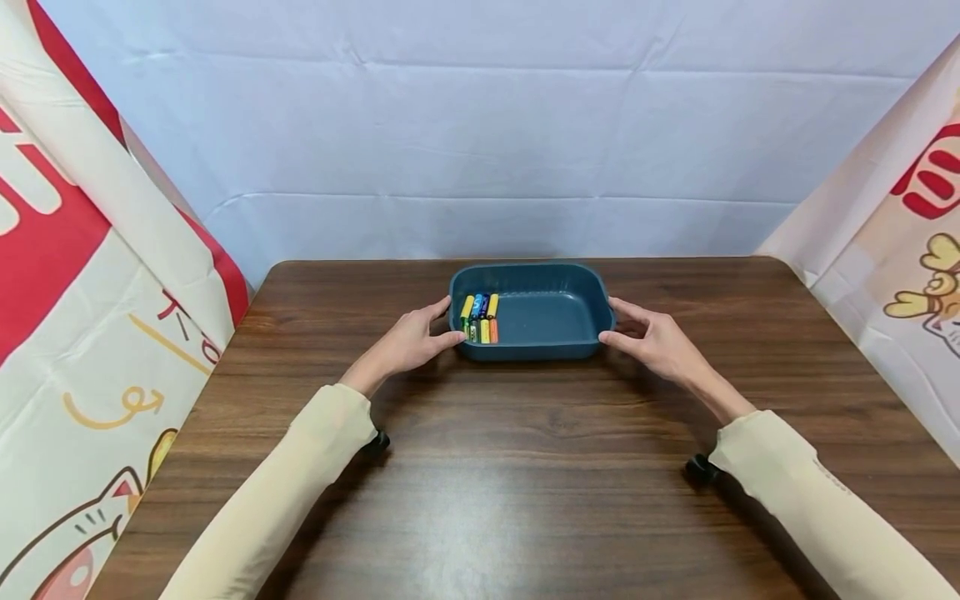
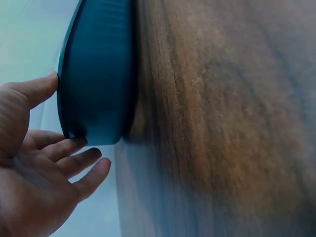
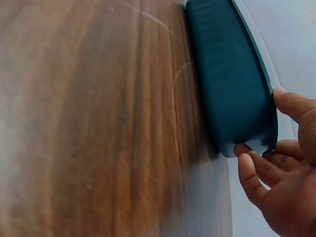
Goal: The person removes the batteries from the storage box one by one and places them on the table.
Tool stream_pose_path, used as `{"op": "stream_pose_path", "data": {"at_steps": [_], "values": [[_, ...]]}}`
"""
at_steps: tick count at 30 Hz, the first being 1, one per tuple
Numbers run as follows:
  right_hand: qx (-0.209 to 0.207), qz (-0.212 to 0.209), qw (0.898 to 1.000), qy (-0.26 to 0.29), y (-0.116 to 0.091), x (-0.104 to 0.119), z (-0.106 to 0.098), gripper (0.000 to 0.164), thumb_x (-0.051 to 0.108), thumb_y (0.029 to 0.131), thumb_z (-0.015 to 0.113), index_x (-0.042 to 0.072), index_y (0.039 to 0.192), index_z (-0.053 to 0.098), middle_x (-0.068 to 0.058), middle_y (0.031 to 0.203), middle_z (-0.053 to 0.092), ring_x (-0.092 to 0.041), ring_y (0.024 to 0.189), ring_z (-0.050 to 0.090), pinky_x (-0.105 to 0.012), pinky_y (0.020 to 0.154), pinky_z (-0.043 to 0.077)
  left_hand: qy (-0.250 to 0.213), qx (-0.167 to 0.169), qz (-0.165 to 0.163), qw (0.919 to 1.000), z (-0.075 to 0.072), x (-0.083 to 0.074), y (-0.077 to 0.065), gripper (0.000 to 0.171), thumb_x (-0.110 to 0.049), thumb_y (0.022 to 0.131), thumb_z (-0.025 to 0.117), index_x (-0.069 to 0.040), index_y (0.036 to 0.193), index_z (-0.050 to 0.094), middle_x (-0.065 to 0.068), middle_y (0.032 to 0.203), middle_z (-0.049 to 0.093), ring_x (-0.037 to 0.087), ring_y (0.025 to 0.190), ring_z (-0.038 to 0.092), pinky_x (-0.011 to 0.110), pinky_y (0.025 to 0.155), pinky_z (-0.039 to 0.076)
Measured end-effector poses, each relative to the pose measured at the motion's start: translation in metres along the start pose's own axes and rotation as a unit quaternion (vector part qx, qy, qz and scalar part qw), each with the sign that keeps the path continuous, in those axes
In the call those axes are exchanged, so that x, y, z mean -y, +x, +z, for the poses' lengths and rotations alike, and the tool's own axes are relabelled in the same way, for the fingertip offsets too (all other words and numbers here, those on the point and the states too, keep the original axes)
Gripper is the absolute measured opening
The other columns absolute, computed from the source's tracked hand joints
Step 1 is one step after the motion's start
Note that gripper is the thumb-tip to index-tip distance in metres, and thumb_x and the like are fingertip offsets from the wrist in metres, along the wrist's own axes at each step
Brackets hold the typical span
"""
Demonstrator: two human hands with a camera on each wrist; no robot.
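A dark teal plastic bin (image 1: pixel 555 351) with rounded corners stands on the table by its far edge. Several batteries (image 1: pixel 477 320) in yellow, blue, green and orange lie in two rows at its left end. My left hand (image 1: pixel 408 340) holds the bin's left end, thumb at the near corner of the rim. At the opposite end my right hand (image 1: pixel 660 342) holds it the same way. In the left wrist view the left thumb (image 2: pixel 39 90) touches the rim. The right wrist view shows the right thumb (image 3: pixel 291 102) on the rim and fingers around the end.
The brown wood-grain table (image 1: pixel 517 467) reaches back to a pale wall cloth (image 1: pixel 480 150). Printed cloths hang at the left (image 1: pixel 97 333) and right (image 1: pixel 900 250). Under each cuff a black wrist device (image 1: pixel 702 470) shows.
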State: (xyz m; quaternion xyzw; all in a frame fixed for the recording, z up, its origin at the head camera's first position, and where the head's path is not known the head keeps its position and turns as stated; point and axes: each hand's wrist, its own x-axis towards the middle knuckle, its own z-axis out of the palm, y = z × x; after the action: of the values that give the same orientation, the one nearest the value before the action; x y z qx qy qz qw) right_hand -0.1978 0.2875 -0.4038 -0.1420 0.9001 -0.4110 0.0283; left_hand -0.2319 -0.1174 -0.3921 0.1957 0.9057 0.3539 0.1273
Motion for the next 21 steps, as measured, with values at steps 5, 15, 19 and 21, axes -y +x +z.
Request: {"op": "stream_pose_path", "data": {"at_steps": [5, 15, 19, 21], "values": [[-0.003, -0.007, 1.000, -0.002, -0.006, 0.003, 0.004, 0.072, 0.033, 0.101, 0.070, 0.010, 0.161, 0.037, -0.021, 0.153, 0.049, -0.035, 0.124, 0.064, -0.034, 0.087, 0.057, 0.001, 0.001, -0.002, 1.0000, 0.001, -0.001, -0.007, 0.082, -0.039, 0.104, 0.064, -0.008, 0.165, 0.019, 0.017, 0.162, 0.038, 0.034, 0.135, 0.052, 0.051, 0.110, 0.045], [-0.006, -0.015, 1.000, 0.002, -0.016, 0.008, 0.008, 0.072, 0.031, 0.101, 0.071, 0.009, 0.160, 0.038, -0.020, 0.158, 0.044, -0.034, 0.123, 0.064, -0.018, 0.079, 0.054, 0.000, -0.002, 0.008, 1.0000, 0.004, 0.000, -0.020, 0.081, -0.039, 0.104, 0.064, -0.007, 0.165, 0.020, 0.018, 0.162, 0.037, 0.032, 0.142, 0.046, 0.052, 0.112, 0.042], [-0.010, -0.017, 1.000, -0.005, -0.018, 0.007, 0.011, 0.072, 0.031, 0.100, 0.072, 0.009, 0.160, 0.039, -0.020, 0.159, 0.042, -0.034, 0.121, 0.065, -0.018, 0.079, 0.053, -0.002, -0.003, 0.012, 0.9999, 0.005, 0.001, -0.024, 0.081, -0.039, 0.104, 0.064, -0.006, 0.165, 0.020, 0.017, 0.164, 0.034, 0.032, 0.146, 0.042, 0.053, 0.113, 0.041], [-0.013, -0.016, 1.000, -0.013, -0.018, 0.006, 0.013, 0.072, 0.032, 0.100, 0.072, 0.009, 0.160, 0.040, -0.020, 0.158, 0.044, -0.034, 0.121, 0.066, -0.017, 0.080, 0.052, -0.005, -0.002, 0.015, 0.9999, 0.006, 0.003, -0.024, 0.081, -0.039, 0.104, 0.064, -0.006, 0.165, 0.021, 0.017, 0.164, 0.033, 0.032, 0.146, 0.042, 0.053, 0.113, 0.041]]}}
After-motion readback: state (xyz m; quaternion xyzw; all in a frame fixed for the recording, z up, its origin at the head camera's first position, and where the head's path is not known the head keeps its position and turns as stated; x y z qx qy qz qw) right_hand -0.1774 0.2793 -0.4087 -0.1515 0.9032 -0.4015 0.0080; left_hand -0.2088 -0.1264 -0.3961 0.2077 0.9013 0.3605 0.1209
